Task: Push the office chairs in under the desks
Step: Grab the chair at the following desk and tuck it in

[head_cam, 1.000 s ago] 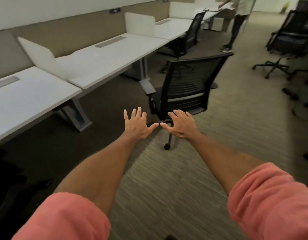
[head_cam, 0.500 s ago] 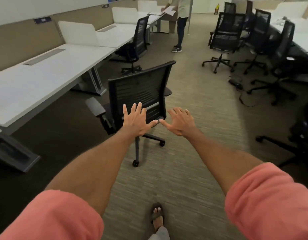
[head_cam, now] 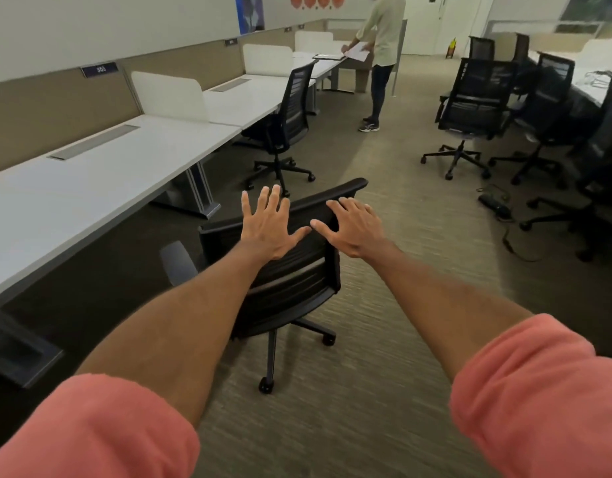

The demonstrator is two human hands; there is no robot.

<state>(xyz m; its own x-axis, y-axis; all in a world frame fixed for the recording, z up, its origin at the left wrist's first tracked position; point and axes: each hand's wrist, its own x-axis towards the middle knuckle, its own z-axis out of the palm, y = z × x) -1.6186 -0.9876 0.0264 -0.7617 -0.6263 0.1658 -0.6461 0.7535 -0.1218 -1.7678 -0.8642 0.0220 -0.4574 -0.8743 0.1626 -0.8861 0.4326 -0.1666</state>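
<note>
Black mesh office chair (head_cam: 283, 270) waits unpushed: left hand (head_cam: 268, 225) and right hand (head_cam: 352, 229), both spread and empty, must press its backrest toward the white tabletop (head_cam: 90, 188) at ten o'clock.

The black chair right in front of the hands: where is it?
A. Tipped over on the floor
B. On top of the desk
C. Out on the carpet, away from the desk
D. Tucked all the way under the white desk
C: the black chair stands upright on its wheels on the carpet, with open floor between it and the white desk.
</note>
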